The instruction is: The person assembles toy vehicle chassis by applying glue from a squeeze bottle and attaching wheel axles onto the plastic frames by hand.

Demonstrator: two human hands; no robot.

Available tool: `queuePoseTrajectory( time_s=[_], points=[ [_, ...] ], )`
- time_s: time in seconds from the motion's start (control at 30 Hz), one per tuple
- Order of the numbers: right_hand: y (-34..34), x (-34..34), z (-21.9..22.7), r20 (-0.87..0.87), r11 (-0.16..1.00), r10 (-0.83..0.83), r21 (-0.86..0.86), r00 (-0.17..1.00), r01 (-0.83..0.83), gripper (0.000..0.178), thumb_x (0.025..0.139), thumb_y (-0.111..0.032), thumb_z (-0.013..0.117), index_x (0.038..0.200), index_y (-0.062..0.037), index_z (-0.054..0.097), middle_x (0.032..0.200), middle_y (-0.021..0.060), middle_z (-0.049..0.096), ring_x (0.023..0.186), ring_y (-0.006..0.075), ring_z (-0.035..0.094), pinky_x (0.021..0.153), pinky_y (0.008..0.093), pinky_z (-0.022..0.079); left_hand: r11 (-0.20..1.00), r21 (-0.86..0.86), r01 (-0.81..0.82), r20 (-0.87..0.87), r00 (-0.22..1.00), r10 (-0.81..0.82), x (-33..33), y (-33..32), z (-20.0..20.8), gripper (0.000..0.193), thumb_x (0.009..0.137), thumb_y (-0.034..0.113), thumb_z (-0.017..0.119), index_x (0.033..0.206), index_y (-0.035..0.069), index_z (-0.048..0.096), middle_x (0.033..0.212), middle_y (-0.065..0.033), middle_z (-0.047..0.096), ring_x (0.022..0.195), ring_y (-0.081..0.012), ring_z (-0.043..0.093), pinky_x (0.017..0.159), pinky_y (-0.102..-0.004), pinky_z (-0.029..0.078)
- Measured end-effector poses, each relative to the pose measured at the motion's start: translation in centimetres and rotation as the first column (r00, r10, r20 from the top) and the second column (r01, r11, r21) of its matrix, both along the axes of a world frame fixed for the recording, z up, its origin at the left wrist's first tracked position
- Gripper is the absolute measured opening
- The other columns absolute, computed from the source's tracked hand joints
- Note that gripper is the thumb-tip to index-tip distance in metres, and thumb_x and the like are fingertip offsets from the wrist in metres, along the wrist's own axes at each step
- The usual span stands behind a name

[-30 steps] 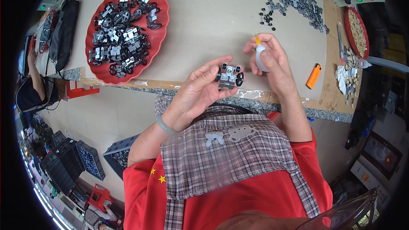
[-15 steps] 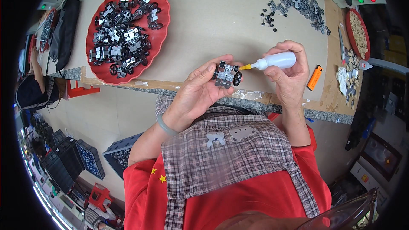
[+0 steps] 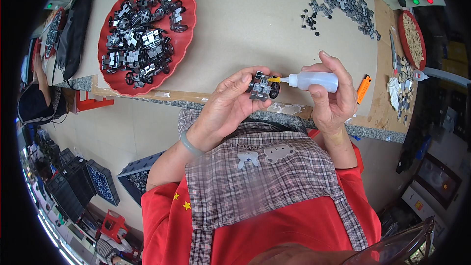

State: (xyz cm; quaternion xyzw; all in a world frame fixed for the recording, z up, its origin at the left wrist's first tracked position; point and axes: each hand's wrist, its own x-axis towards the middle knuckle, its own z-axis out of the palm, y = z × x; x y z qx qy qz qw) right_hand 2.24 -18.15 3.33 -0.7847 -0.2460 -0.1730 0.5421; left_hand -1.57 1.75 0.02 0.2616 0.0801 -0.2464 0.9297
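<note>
My left hand (image 3: 226, 104) pinched a small grey wheeled assembly (image 3: 262, 87) between thumb and fingertips, holding it in the air just over the near edge of the workbench (image 3: 255, 19). The piece had black wheels at its corners and sat tilted toward me. My right hand (image 3: 333, 99) was wrapped around a small clear squeeze bottle (image 3: 316, 81), lying roughly level, with its yellow nozzle (image 3: 274, 79) pointing to nine o'clock and touching the assembly's right side. The thumb ran along the underside of the bottle and the fingers curled over its top.

At about ten o'clock from my hands, well apart from them, a red scalloped tray (image 3: 189, 29) rested on the bench, heaped with more grey and black wheeled pieces. At about one o'clock lay a loose scatter of small grey parts (image 3: 343, 6). An orange lighter (image 3: 363, 89) lay just beside my right hand at three o'clock, and past it a pile of pale scraps (image 3: 400, 91). A smaller red dish (image 3: 411, 39) of tan bits stood at two o'clock near the bench's far right corner. A plaid apron (image 3: 255, 181) over a red shirt filled the view at six o'clock.
</note>
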Motion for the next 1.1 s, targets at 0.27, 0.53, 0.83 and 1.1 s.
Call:
queuePoseTrajectory(
  time_s=[0.27, 0.53, 0.83, 1.1],
  points=[
    [-0.01, 0.07, 0.11, 0.074, 0.998, -0.005, -0.066, 0.997, 0.01, 0.048, 0.082, -0.022, 0.072, 0.12, 0.0014, 0.055, 0.085, 0.0151, 0.067, 0.075, 0.0196, 0.068, 0.06, 0.0263, 0.052, 1.0, -0.005, 0.008, -0.001, 1.0, -0.008, 0.0, -0.01, -0.12, 0.039, 0.097, 0.028, 0.049, 0.124, 0.0, 0.047, 0.128, -0.0203, 0.05, 0.11, -0.022, 0.058, 0.084, -0.0316, 0.055],
    [0.05, 0.11, 0.15, 0.083, 0.996, -0.002, -0.088, 0.997, 0.009, 0.046, 0.079, -0.018, 0.073, 0.118, 0.0019, 0.057, 0.088, 0.0155, 0.067, 0.076, 0.0212, 0.069, 0.061, 0.0274, 0.054, 1.0, -0.019, 0.011, -0.006, 1.0, -0.011, -0.01, 0.04, -0.12, 0.038, 0.098, 0.028, 0.047, 0.124, 0.0, 0.047, 0.128, -0.0201, 0.05, 0.109, -0.0213, 0.058, 0.084, -0.0318, 0.053],
    [0.02, 0.1, 0.28, 0.073, 0.994, 0.007, -0.111, 0.997, 0.001, 0.045, 0.078, -0.017, 0.074, 0.115, 0.0022, 0.058, 0.09, 0.0155, 0.067, 0.075, 0.0218, 0.069, 0.06, 0.0288, 0.054, 1.0, -0.026, 0.011, -0.014, 1.0, -0.011, -0.03, -0.06, -0.19, 0.039, 0.098, 0.029, 0.046, 0.124, 0.0, 0.048, 0.122, -0.0159, 0.053, 0.106, -0.0197, 0.057, 0.083, -0.0322, 0.052],
    [0.09, 0.3, 0.24, 0.109, 0.993, 0.004, -0.115, 0.994, 0.008, 0.045, 0.078, -0.018, 0.073, 0.115, 0.0023, 0.058, 0.089, 0.0153, 0.067, 0.074, 0.0215, 0.069, 0.059, 0.0285, 0.054, 1.0, 0.0, 0.02, -0.03, 0.999, -0.02, 0.06, -0.08, -0.1, 0.038, 0.098, 0.028, 0.046, 0.123, -0.001, 0.048, 0.118, -0.0144, 0.055, 0.104, -0.0196, 0.058, 0.082, -0.0331, 0.053]
  ],
)
